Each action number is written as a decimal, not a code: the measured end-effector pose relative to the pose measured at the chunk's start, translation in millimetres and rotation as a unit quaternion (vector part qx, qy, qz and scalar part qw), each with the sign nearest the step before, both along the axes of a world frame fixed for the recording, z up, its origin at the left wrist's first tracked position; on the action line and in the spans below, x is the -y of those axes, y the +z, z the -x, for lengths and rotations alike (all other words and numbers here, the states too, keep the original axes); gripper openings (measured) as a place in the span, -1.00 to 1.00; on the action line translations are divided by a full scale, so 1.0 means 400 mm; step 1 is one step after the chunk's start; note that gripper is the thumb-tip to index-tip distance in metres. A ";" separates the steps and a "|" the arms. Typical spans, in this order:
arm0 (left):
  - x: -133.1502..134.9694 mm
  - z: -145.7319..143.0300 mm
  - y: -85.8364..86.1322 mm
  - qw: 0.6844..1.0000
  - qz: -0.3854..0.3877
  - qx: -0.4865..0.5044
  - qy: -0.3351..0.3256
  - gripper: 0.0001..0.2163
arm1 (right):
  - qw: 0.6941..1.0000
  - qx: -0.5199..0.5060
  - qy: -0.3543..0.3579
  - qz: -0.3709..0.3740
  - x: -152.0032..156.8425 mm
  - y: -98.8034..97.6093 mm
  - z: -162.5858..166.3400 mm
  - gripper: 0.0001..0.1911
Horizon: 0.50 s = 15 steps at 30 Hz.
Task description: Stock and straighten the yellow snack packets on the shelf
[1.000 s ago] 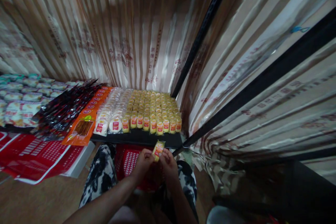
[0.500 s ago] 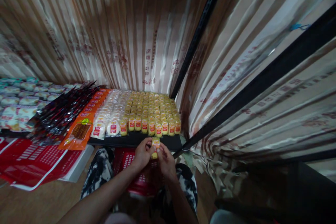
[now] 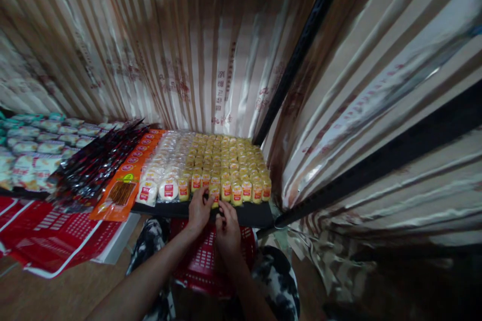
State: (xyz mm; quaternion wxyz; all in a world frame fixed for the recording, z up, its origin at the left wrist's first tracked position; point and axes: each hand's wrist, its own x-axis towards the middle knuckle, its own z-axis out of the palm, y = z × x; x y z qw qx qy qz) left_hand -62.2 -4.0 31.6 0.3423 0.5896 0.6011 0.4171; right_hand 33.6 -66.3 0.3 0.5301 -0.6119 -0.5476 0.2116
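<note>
My left hand (image 3: 198, 209) and my right hand (image 3: 227, 225) meet at the front edge of a dark shelf (image 3: 248, 214). Together they pinch a small yellow snack packet (image 3: 215, 197) with a red label, set into the front row. Behind it lie several rows of the same yellow packets (image 3: 226, 160). To their left stand rows of round white packets (image 3: 165, 168) with red labels. Both hands' fingers are closed on the packet's lower edge.
A red plastic basket (image 3: 207, 256) sits between my knees under the shelf. Orange packs (image 3: 124, 185), dark red-black packs (image 3: 94, 163) and pale bags (image 3: 33, 145) fill the shelf to the left. A red printed box (image 3: 45, 235) lies below. Striped foil curtains (image 3: 211, 50) hang behind and right, with black shelf bars (image 3: 301, 55).
Both hands have carried the yellow packet up from over the basket to the shelf's front row. The view has shifted slightly with my head.
</note>
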 end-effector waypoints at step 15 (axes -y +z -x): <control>-0.019 -0.001 -0.018 0.997 -0.038 -0.060 0.003 -0.76 | 0.996 0.093 0.002 0.014 -0.028 -0.034 -0.001 -0.56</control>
